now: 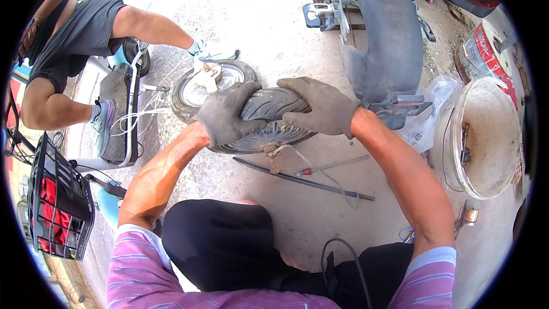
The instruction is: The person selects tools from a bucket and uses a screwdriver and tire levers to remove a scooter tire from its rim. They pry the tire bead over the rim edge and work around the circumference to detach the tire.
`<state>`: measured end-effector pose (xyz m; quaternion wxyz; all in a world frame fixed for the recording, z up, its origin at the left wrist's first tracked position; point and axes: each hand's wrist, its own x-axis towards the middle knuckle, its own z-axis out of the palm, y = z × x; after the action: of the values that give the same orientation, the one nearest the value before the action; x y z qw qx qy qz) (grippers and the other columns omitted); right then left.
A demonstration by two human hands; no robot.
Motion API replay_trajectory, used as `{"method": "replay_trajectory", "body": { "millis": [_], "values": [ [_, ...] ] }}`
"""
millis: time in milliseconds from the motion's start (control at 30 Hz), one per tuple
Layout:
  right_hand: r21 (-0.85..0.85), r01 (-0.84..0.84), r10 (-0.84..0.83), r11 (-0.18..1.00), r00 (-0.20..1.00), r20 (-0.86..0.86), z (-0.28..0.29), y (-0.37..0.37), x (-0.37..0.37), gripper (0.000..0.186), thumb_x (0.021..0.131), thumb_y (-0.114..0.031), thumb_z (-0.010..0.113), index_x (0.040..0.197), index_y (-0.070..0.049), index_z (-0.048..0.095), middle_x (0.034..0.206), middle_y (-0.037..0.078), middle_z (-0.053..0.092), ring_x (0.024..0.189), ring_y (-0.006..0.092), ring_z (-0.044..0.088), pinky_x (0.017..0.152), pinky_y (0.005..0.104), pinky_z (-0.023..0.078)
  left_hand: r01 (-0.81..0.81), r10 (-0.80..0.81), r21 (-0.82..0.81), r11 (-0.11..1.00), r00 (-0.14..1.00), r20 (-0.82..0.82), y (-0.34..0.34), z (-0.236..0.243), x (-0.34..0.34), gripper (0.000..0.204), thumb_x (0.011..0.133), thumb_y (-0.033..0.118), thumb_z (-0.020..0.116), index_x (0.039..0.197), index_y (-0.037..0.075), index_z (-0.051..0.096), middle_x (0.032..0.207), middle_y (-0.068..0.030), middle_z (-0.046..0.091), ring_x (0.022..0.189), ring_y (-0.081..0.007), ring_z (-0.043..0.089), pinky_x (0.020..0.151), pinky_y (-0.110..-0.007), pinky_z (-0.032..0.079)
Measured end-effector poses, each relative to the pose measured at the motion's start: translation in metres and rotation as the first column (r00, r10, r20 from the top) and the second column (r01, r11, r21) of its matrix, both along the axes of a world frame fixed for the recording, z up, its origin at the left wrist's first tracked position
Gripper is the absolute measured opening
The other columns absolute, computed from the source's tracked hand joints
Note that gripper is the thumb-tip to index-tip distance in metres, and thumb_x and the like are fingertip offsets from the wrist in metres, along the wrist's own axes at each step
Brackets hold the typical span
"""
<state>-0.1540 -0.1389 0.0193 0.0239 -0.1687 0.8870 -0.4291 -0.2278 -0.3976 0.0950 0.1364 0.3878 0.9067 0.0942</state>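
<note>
Both my hands, in grey work gloves, grip the tread of a scooter wheel point(275, 103) tilted up in front of my knees. My left hand point(230, 115) wraps the tyre's left side, with the thumb pointing inward. On the right side, my right hand point(323, 106) presses over the top of the tread with its thumb below. From the axle point(270, 150) at the wheel's lower side, a thin grey cable point(317, 173) trails onto the concrete. A dark flat bar point(303, 180) and a red-handled screwdriver point(306, 171) lie just nearer to me.
Behind the held wheel, another wheel point(189, 88) lies flat. A person in shorts point(86, 28) sits at left beside a scooter frame point(134, 114) and a black basket point(60, 206). At right stand a motorbike's rear tyre point(392, 34), a white bucket point(457, 137) and a red-banded drum point(486, 51).
</note>
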Motion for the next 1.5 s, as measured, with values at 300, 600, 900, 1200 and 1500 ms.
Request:
{"method": "replay_trajectory", "body": {
  "millis": [300,600,900,1200,1500],
  "values": [
    [-0.021,0.103,-0.105,0.994,0.95,-0.294,-0.036,-0.044,0.003,0.074,0.089,-0.043,0.082,0.145,-0.003,0.055,0.122,0.024,0.067,0.115,0.0395,0.066,0.101,0.0488,0.052,0.0,0.011,0.138,0.99,0.996,-0.086,-0.044,-0.019,0.005,0.075,0.08,0.034,0.085,0.145,0.008,0.058,0.121,-0.0205,0.07,0.113,-0.0394,0.07,0.097,-0.047,0.056],
    [0.046,0.237,-0.203,0.97,0.904,-0.375,-0.047,-0.065,0.005,0.067,0.088,-0.038,0.083,0.143,-0.01,0.058,0.114,0.021,0.069,0.106,0.0392,0.069,0.092,0.0496,0.056,-0.093,0.118,0.18,0.979,0.984,-0.134,-0.052,-0.031,0.018,0.061,0.084,0.034,0.082,0.136,0.009,0.063,0.114,-0.019,0.073,0.108,-0.0389,0.072,0.092,-0.048,0.057],
    [0.004,0.174,-0.164,0.985,0.934,-0.316,-0.046,-0.058,0.012,0.067,0.085,-0.026,0.085,0.143,-0.007,0.057,0.126,0.023,0.068,0.116,0.0422,0.068,0.099,0.0481,0.055,-0.06,0.085,0.177,0.982,0.987,-0.136,-0.051,-0.03,0.022,0.07,0.081,0.035,0.085,0.142,0.009,0.061,0.12,-0.0189,0.072,0.112,-0.0386,0.071,0.096,-0.047,0.057],
    [-0.069,0.15,-0.162,0.986,0.955,-0.246,-0.054,-0.021,0.04,0.073,0.086,-0.037,0.085,0.143,-0.004,0.054,0.122,0.024,0.067,0.115,0.0421,0.066,0.098,0.0479,0.054,-0.249,0.219,0.422,0.872,0.968,0.118,-0.091,-0.062,0.041,0.085,0.074,0.026,0.092,0.149,0.007,0.056,0.133,-0.0209,0.066,0.122,-0.0347,0.068,0.105,-0.044,0.054],
    [0.231,0.072,-0.009,0.97,0.965,-0.262,0.006,-0.045,0.024,0.069,0.086,-0.041,0.083,0.139,-0.003,0.059,0.117,0.024,0.069,0.111,0.0406,0.068,0.095,0.049,0.055,-0.065,0.06,0.374,0.925,0.998,0.025,-0.063,-0.054,0.033,0.081,0.078,0.027,0.089,0.149,0.006,0.055,0.126,-0.0222,0.069,0.118,-0.0382,0.069,0.101,-0.047,0.055]
  ]
}}
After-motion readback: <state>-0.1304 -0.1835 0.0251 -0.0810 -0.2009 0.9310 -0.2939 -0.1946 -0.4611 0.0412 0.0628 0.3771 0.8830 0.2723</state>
